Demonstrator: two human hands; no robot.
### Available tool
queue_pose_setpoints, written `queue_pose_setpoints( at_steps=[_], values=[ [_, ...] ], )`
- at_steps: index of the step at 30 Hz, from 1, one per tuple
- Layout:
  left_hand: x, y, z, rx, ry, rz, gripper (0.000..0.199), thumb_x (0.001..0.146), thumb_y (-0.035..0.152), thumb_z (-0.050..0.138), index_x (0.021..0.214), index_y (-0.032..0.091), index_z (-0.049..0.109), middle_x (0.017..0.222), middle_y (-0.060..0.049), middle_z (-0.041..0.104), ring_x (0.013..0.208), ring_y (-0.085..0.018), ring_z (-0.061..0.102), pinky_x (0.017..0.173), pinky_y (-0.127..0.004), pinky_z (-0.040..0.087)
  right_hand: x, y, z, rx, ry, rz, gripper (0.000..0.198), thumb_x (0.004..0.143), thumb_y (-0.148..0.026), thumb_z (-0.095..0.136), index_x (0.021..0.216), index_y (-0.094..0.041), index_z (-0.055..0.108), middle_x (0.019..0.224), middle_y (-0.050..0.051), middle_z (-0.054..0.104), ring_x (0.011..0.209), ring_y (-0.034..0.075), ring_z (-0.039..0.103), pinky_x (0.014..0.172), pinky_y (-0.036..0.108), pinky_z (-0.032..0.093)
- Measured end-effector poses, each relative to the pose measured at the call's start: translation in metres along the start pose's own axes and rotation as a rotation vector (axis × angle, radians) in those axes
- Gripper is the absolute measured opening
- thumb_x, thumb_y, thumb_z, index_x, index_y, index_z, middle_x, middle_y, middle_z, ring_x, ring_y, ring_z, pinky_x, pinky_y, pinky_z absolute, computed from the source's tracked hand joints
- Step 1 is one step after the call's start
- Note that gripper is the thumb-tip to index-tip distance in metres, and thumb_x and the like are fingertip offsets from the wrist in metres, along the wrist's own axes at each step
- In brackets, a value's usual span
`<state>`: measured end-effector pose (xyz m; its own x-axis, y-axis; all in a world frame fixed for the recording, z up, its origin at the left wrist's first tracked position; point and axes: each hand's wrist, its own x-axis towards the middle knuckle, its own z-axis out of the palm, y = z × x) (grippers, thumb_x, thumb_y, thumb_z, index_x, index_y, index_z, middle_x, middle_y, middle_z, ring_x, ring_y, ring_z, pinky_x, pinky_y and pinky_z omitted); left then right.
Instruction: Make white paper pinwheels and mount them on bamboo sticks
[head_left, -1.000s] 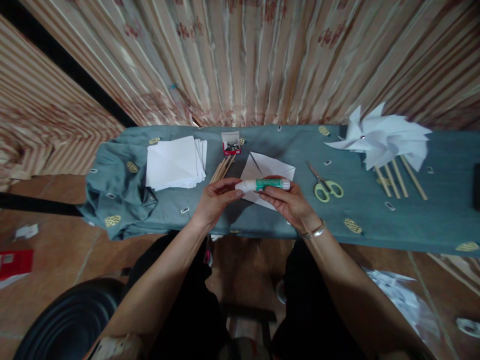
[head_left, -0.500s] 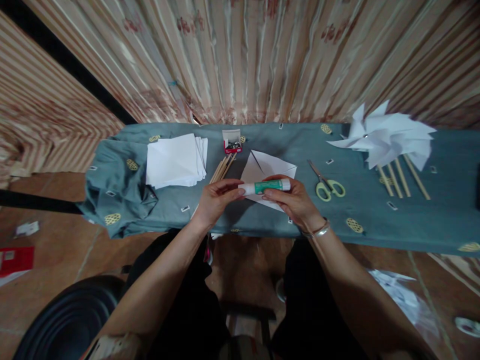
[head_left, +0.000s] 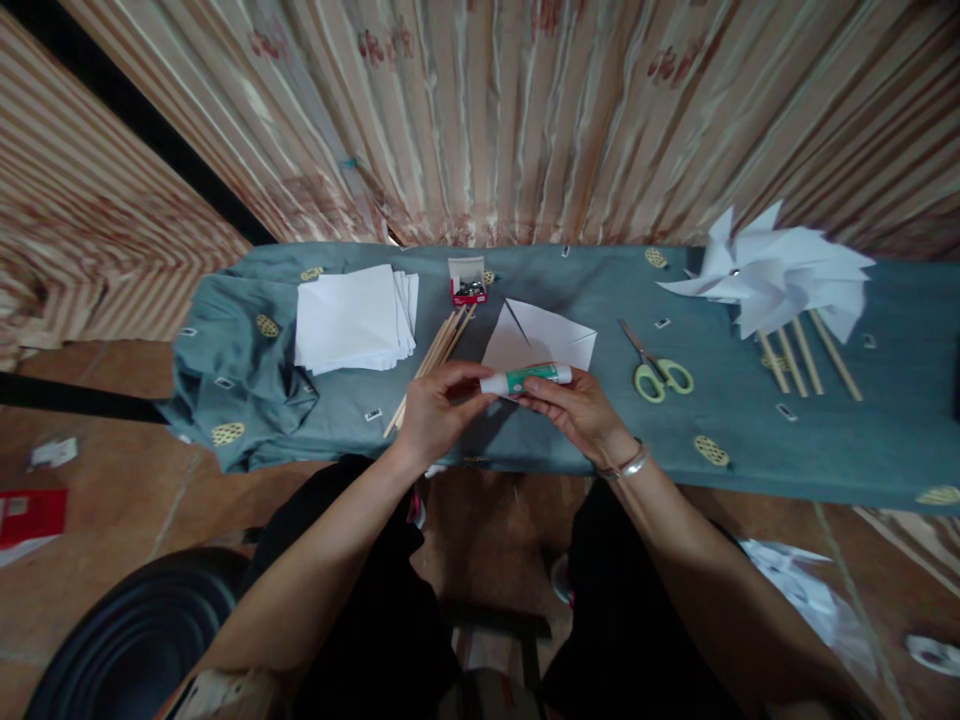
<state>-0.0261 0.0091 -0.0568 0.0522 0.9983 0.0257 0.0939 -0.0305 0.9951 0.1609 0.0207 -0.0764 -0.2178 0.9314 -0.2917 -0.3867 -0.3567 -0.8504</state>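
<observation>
A white and green glue stick (head_left: 527,379) is held level between both hands, over a white paper square (head_left: 551,335) with slits cut in from its corners. The fingertips of my left hand (head_left: 442,405) pinch its white left end. My right hand (head_left: 577,405) is closed round the green body and the other end. Just left of the paper lies a bundle of thin wooden sticks (head_left: 435,355), partly behind my left hand. Right of it, yellow-green handled scissors (head_left: 654,370) rest with their blades pointing away from me.
A stack of white paper (head_left: 349,320) lies at the left. Behind the sticks stands a small open red box (head_left: 469,285) of metal pieces. White paper pinwheels (head_left: 780,270) on sticks lie at the right. A patterned green cloth (head_left: 750,430) covers the table; a black stool (head_left: 142,640) stands lower left.
The glue stick has tilted slightly, its right end now a little higher and further left. My right hand has shifted a little left with it; both hands keep hold.
</observation>
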Motion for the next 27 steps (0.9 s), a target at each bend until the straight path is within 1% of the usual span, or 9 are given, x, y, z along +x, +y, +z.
queue_pose_setpoints(
  at_steps=[4, 7, 11, 13, 15, 17, 19, 23, 27],
  values=[
    [-0.002, 0.001, 0.003, 0.063, -0.076, 0.052, 0.027, 0.067, 0.030, 0.079, 0.092, 0.019, 0.077, 0.098, -0.008, 0.074, 0.091, -0.022, 0.068, 0.080, -0.031, 0.055, -0.002, 0.002, 0.005, 0.009, -0.010, 0.020, 0.030, 0.055, -0.036, 0.090, 0.074, -0.020, 0.075, 0.076, 0.000, 0.076, 0.069, 0.012, 0.069, 0.070, 0.024, 0.058],
    [-0.002, -0.001, 0.004, 0.023, -0.063, 0.001, 0.028, 0.066, 0.034, 0.080, 0.089, 0.018, 0.077, 0.094, -0.009, 0.075, 0.087, -0.022, 0.068, 0.077, -0.031, 0.054, -0.003, 0.002, 0.009, 0.003, -0.016, 0.025, 0.031, 0.054, -0.038, 0.090, 0.074, -0.020, 0.074, 0.076, 0.000, 0.076, 0.068, 0.012, 0.070, 0.068, 0.024, 0.057],
    [0.006, -0.009, -0.013, -0.002, 0.034, -0.080, 0.034, 0.060, 0.036, 0.083, 0.087, 0.016, 0.076, 0.083, -0.006, 0.074, 0.072, -0.018, 0.065, 0.069, -0.028, 0.051, -0.005, -0.002, 0.006, -0.044, -0.015, 0.012, 0.037, 0.058, -0.043, 0.087, 0.085, -0.021, 0.074, 0.080, 0.002, 0.077, 0.072, 0.013, 0.072, 0.067, 0.024, 0.056],
    [0.011, -0.016, -0.032, 0.062, 0.193, -0.058, 0.036, 0.059, 0.037, 0.083, 0.087, 0.015, 0.076, 0.079, -0.004, 0.072, 0.067, -0.016, 0.061, 0.064, -0.026, 0.047, -0.006, -0.006, 0.001, -0.063, 0.006, 0.000, 0.039, 0.060, -0.045, 0.086, 0.089, -0.021, 0.073, 0.083, 0.002, 0.078, 0.073, 0.013, 0.072, 0.068, 0.024, 0.056],
    [0.016, -0.022, -0.054, 0.189, 0.324, -0.032, 0.037, 0.062, 0.038, 0.080, 0.089, 0.015, 0.075, 0.075, -0.002, 0.070, 0.064, -0.014, 0.057, 0.059, -0.024, 0.043, -0.008, -0.010, -0.005, -0.081, 0.029, -0.017, 0.040, 0.061, -0.046, 0.085, 0.090, -0.021, 0.073, 0.083, 0.003, 0.077, 0.072, 0.013, 0.072, 0.067, 0.024, 0.055],
    [0.019, -0.026, -0.073, 0.357, 0.364, -0.014, 0.037, 0.067, 0.038, 0.075, 0.095, 0.015, 0.073, 0.076, -0.002, 0.070, 0.060, -0.012, 0.053, 0.056, -0.024, 0.040, -0.009, -0.013, -0.010, -0.095, 0.046, -0.033, 0.039, 0.062, -0.047, 0.085, 0.089, -0.021, 0.073, 0.082, 0.003, 0.077, 0.071, 0.013, 0.072, 0.066, 0.024, 0.055],
    [0.020, -0.027, -0.083, 0.506, 0.379, -0.014, 0.035, 0.070, 0.037, 0.071, 0.098, 0.016, 0.072, 0.083, -0.003, 0.071, 0.061, -0.013, 0.053, 0.058, -0.024, 0.040, -0.010, -0.015, -0.014, -0.105, 0.054, -0.040, 0.038, 0.063, -0.046, 0.084, 0.089, -0.020, 0.073, 0.082, 0.004, 0.077, 0.070, 0.013, 0.072, 0.066, 0.024, 0.056],
    [0.021, -0.023, -0.080, 0.744, 0.346, -0.016, 0.029, 0.073, 0.033, 0.062, 0.096, 0.016, 0.069, 0.095, -0.007, 0.071, 0.073, -0.018, 0.058, 0.067, -0.028, 0.044, -0.012, -0.016, -0.018, -0.105, 0.059, -0.038, 0.036, 0.063, -0.045, 0.084, 0.088, -0.020, 0.073, 0.083, 0.004, 0.077, 0.070, 0.013, 0.072, 0.065, 0.024, 0.056],
    [0.024, -0.023, -0.070, 0.923, 0.269, -0.035, 0.023, 0.074, 0.030, 0.059, 0.092, 0.016, 0.066, 0.090, -0.007, 0.067, 0.080, -0.021, 0.059, 0.074, -0.031, 0.045, -0.013, -0.018, -0.022, -0.114, 0.061, -0.041, 0.035, 0.065, -0.044, 0.084, 0.089, -0.020, 0.074, 0.083, 0.004, 0.077, 0.071, 0.014, 0.071, 0.064, 0.025, 0.055]
  ],
)
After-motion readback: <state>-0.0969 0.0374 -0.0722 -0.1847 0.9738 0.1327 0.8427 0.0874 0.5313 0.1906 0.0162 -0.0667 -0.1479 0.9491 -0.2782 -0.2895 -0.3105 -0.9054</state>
